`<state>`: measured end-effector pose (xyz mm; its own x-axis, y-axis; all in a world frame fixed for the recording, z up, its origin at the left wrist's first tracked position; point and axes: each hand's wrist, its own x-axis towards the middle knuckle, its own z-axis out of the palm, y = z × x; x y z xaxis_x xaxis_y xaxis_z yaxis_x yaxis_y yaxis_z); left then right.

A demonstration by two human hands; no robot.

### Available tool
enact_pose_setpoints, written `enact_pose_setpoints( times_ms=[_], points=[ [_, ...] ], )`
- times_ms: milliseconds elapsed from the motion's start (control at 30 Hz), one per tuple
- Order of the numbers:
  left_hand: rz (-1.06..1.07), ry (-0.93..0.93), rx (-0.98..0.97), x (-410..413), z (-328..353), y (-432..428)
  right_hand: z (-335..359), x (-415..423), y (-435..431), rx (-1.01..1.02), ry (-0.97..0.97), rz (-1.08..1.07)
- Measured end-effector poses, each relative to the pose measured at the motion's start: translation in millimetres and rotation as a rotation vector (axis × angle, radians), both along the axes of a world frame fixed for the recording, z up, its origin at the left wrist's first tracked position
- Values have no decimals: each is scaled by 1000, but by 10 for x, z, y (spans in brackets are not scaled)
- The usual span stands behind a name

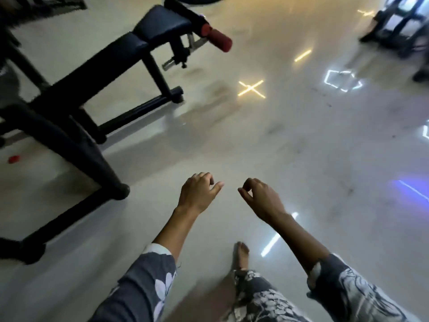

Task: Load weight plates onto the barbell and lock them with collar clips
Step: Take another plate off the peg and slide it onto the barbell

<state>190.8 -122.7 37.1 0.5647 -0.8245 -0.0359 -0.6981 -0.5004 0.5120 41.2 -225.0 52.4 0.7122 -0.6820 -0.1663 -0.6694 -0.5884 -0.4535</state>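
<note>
No barbell, weight plate or collar clip shows in the head view. My left hand hangs over the glossy floor at lower centre, fingers loosely curled, holding nothing. My right hand is just right of it, a small gap between them, fingers also loosely curled and empty. Both forearms come up from patterned grey sleeves at the bottom edge. My bare foot stands on the floor below the hands.
A black padded bench with a red roller pad stands at upper left, its black frame legs reaching down toward my left hand. Dark machine frames stand at upper right. A small red object lies at far left.
</note>
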Motion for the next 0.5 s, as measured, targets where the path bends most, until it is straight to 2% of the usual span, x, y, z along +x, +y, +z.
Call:
enact_pose_setpoints(
  times_ms=[167,267,500],
  points=[
    [-151,-11,44,-72,-155,-1307,-231,-61,-1128,-13,-8,-129],
    [-191,46,94,-8,-188,-2082,-280,-16,-1863,4,18,-182],
    [-161,93,112,573,-53,-3780,-138,464,-3523,34,31,-187]
  ],
)
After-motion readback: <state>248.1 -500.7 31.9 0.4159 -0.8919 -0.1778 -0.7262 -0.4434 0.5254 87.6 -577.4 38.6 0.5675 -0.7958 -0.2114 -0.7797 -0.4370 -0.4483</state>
